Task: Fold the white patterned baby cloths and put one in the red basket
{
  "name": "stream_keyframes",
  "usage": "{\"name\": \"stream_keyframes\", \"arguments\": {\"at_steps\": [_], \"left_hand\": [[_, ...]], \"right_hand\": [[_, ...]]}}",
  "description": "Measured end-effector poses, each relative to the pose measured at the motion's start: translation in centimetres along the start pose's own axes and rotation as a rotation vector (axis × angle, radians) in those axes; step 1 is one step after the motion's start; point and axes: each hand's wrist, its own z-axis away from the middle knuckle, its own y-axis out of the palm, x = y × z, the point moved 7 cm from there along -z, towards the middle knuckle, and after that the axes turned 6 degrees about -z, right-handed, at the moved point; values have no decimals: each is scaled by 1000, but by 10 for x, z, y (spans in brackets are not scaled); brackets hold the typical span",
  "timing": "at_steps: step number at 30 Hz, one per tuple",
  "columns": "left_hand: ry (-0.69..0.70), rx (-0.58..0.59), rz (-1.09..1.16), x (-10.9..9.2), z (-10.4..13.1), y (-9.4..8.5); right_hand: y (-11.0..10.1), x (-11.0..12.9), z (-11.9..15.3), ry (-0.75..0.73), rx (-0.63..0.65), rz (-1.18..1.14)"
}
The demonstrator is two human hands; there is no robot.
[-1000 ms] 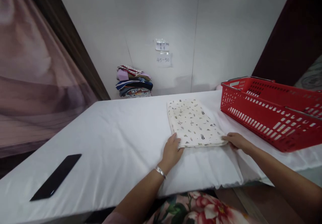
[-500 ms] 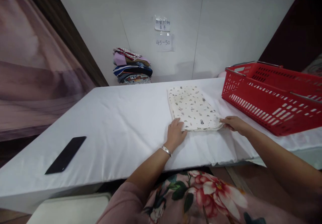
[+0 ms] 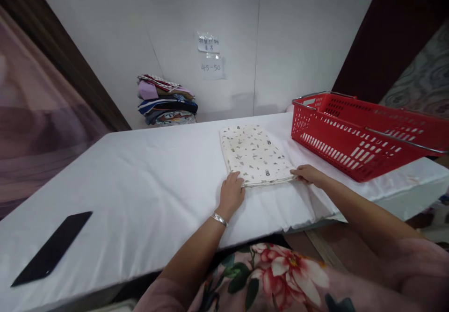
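A folded cream cloth [image 3: 254,155] with small scattered prints lies flat on the white-covered table [image 3: 157,181]. My left hand [image 3: 232,192], with a silver bracelet at the wrist, holds its near left corner, the fingers curled over the edge and the thumb by the near side. At the near right corner, my right hand [image 3: 308,175] pinches the cloth between thumb and fingers. Several folded layers show along the near edge.
A red plastic basket [image 3: 345,148] with metal handles stands on the table to the right. Several folded fabrics [image 3: 168,101] are stacked against the back wall. A black phone-like slab [image 3: 52,249] lies at the left. Paper notes [image 3: 212,67] hang on the wall.
The camera view has turned to the right, so everything sits further left. Both hands stay at the cloth's near corners, and the cloth lies much as before.
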Motion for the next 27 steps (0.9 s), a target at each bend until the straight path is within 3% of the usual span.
{"name": "stream_keyframes", "arguments": {"at_steps": [9,17,20,23,27], "left_hand": [[-39,40,32,2,2,-2],[-221,42,-33,14,8,0],[-297,100,-43,20,6,3],[-318,152,-18,28,3,0],[-317,135,-52,51,3,-27]], "right_hand": [[5,-5,0,-98,-46,245],[1,6,-3,-185,-159,384],[4,8,4,-148,-147,278],[17,5,13,-79,-62,8],[47,3,37,-25,-15,-197]]}}
